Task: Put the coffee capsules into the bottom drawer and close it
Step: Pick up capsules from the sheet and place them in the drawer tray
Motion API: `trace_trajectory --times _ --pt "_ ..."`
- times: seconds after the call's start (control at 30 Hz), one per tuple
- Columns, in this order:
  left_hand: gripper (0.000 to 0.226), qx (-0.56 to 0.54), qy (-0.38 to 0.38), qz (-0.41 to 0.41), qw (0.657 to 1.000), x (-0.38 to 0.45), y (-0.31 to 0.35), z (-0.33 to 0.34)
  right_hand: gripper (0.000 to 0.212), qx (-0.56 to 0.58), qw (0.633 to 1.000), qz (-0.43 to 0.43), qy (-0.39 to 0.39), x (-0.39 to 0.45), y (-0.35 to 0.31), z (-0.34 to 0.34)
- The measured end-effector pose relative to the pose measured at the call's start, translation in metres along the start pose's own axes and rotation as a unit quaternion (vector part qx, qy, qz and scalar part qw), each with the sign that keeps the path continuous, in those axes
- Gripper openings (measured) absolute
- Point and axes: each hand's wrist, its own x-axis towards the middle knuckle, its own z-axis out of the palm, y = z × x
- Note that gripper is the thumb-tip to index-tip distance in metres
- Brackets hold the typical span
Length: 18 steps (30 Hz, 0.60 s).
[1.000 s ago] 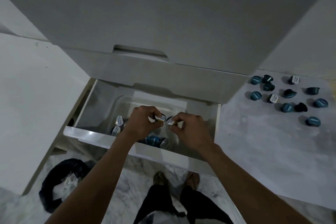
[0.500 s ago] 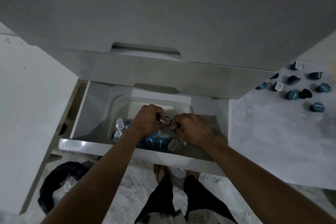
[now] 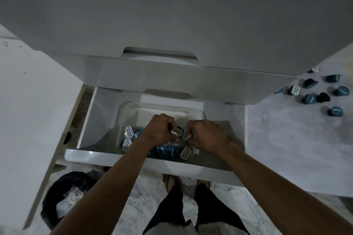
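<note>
The white bottom drawer stands pulled out below me. A clear plastic bin inside it holds several blue coffee capsules with white foil lids. Both hands are down in the bin, side by side. My left hand pinches a capsule with its lid facing right. My right hand pinches another capsule right beside it. Several more loose capsules lie on the floor at the far right.
The closed upper drawer front overhangs the back of the open drawer. A black waste bin with crumpled paper stands at the lower left. My legs and feet are on the marble floor just in front of the drawer.
Both hands have sunk lower into the bin with their capsules. My view has shifted left and down, so fewer floor capsules show at the right.
</note>
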Motion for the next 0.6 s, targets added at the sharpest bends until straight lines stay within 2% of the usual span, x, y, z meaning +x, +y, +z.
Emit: trace_trajectory --times 0.3,0.43,0.6 --pt "0.018 -0.017 0.010 0.008 1.000 -0.0030 0.0026 -0.0010 0.021 0.019 1.000 0.007 -0.001 0.0014 0.0020 -0.0013" --pt "0.017 -0.011 0.005 0.014 1.000 -0.0028 0.0021 -0.0001 0.028 0.015 1.000 0.013 0.003 0.0026 0.0021 0.0001" --pt "0.016 0.016 0.001 0.023 1.000 -0.0019 -0.0003 0.0011 0.027 -0.001 1.000 0.015 -0.013 0.0007 -0.0005 0.0009"
